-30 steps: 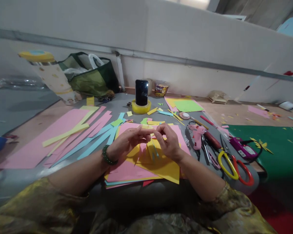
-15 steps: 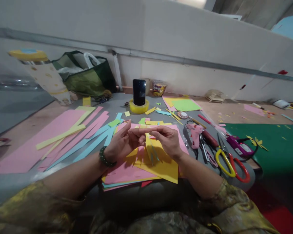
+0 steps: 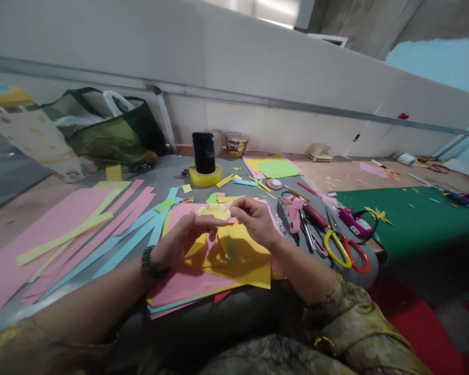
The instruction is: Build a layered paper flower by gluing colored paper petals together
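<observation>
A pale yellow paper piece with a petal-like cut edge (image 3: 218, 210) is held up between my hands, above the stacked sheets. My left hand (image 3: 181, 237), with a dark green bead bracelet at the wrist, is closed on it; the index finger lies straight along its lower side, and the thumb's grip is partly hidden. Thumb and fingers of my right hand (image 3: 253, 219) pinch at the paper's right edge. Beneath both hands lie an orange-yellow sheet (image 3: 252, 265) and a pink sheet (image 3: 179, 278), on top of other coloured sheets.
Pink, yellow and blue paper strips (image 3: 130, 234) spread at left. A phone (image 3: 204, 152) stands in a yellow tape roll (image 3: 205, 178) at the back. On the right lie a pink glue gun (image 3: 292, 212), scissors (image 3: 345, 250), a purple device (image 3: 357, 222) and a green mat (image 3: 417, 219).
The pale yellow paper now shows upright above my left index finger. My right fingers have moved from the left fingertip to the paper's edge. The view has turned slightly right.
</observation>
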Demonstrator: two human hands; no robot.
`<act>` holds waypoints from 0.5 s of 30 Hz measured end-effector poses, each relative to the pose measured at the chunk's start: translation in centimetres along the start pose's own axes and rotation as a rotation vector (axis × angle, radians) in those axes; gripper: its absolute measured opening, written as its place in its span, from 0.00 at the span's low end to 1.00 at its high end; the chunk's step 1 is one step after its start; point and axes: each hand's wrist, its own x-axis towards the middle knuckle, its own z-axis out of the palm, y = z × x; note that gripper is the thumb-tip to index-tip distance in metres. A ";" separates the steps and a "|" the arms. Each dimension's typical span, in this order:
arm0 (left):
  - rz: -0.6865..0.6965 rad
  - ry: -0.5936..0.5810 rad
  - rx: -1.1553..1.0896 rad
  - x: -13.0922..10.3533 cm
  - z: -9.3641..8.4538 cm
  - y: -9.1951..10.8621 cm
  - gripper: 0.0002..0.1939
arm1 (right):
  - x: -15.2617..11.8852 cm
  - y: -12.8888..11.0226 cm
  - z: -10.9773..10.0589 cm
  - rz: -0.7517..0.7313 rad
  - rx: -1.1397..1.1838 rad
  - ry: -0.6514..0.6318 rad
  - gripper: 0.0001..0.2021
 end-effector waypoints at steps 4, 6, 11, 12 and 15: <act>0.270 0.004 0.426 0.1 -0.5 0.1 0.24 | -4.6 -4.8 -1.9 -0.193 -0.218 0.087 0.12; 0.363 -0.068 0.591 0.1 -0.6 0.1 0.22 | -7.9 -7.3 -3.6 -0.335 -0.372 0.290 0.12; 0.466 -0.208 1.042 -0.4 0.1 -0.3 0.24 | -14.5 -11.0 -10.6 -0.202 -0.862 0.909 0.22; 0.472 -0.218 1.120 -0.5 0.3 -0.4 0.25 | -15.3 -11.3 -12.4 0.006 -1.069 0.958 0.22; 0.457 -0.252 1.273 -0.6 0.9 -0.6 0.27 | -17.1 -11.2 -18.0 0.534 -1.344 0.786 0.17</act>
